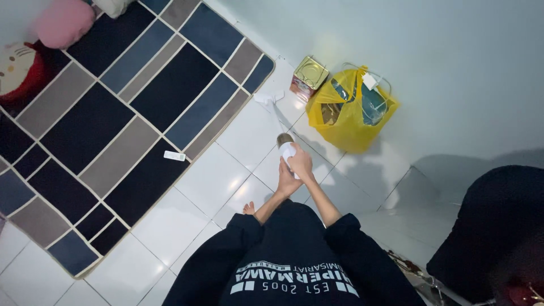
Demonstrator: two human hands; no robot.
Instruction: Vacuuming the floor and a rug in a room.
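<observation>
The fingers of the right hand point(301, 162) wrap over a white cloth point(288, 152) and press it against a small metal cup point(284, 139), which pokes out just above the knuckles. The left hand point(287, 182) sits right below, its fingers curled up against the cup's lower part or the cloth; which one they grip cannot be told, as the right hand hides it. Both hands touch each other and hang in the air over the white tile floor point(215, 175), near the middle of the view. Dark sleeves point(243, 226) run back from the bare forearms to a black sweatshirt with white print. A bare foot point(249, 208) shows beside the left forearm on the tiles.

Beyond the cup, near the wall point(430, 68), a yellow plastic bag point(348, 113) stands open with a white charger point(370, 81) and cable on top. Just beside it, on its left, lies a gold tin box point(309, 75). A scrap of white paper point(268, 98) lies by the rug's corner.

The rug point(113, 124), with dark blue, black and grey blocks, covers the floor's left part. A small white remote point(174, 156) rests near its right edge. A pink cushion point(63, 22) and a red and white plush toy point(17, 71) lie at its far left edge. A dark shape point(498, 226) fills the lower right corner.
</observation>
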